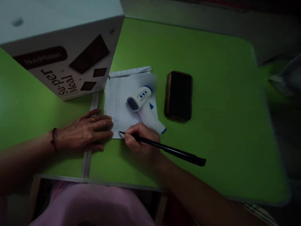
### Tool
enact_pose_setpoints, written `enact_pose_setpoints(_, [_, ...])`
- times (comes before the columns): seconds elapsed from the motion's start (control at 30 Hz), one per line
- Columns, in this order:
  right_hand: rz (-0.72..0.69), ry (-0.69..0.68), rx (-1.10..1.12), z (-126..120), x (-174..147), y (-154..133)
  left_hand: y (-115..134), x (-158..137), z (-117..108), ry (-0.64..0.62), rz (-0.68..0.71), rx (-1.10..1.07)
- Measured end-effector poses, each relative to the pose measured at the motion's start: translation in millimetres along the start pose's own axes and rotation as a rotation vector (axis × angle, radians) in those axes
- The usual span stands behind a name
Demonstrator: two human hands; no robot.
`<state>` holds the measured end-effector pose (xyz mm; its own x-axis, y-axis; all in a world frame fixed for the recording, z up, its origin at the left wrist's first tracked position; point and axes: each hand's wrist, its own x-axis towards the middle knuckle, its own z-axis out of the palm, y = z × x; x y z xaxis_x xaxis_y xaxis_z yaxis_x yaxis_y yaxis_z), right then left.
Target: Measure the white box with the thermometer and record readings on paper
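My right hand [143,139] grips a long black pen [174,150], its tip down at the lower part of a white paper sheet [124,86]. Rows of small writing run along the left side of that sheet. My left hand [87,131] lies flat, fingers stretched out, its fingertips on the paper's left edge. A white and blue handheld infrared thermometer [141,99] rests on the paper, just above my right hand. To the right of the paper lies a dark phone [178,95] with a brown case edge.
A large white box [89,78] printed "NutriMotion" stands at the upper left, close to the paper. The green table [225,110] has a metal strip [87,163] across it under my left hand. A pale wall [178,18] borders the far edge.
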<state>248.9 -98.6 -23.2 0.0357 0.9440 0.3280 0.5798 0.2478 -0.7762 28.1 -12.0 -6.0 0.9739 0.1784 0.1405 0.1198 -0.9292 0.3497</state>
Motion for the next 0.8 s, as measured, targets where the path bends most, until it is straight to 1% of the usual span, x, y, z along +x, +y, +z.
enact_pose_setpoints(0.3, [0.039,-0.046,0.005,-0.3,-0.3,-0.5,1.6,0.8,-1.5,-0.018,-0.017,-0.013])
enact_pose_setpoints(0.63, [-0.009,-0.032,0.024,0.0,0.4,-0.4,1.4,0.6,-1.0,-0.017,-0.008,-0.010])
enact_pose_setpoints(0.8, [0.030,-0.065,0.031,0.0,0.5,-0.4,2.2,1.2,-2.3,-0.032,-0.028,-0.019])
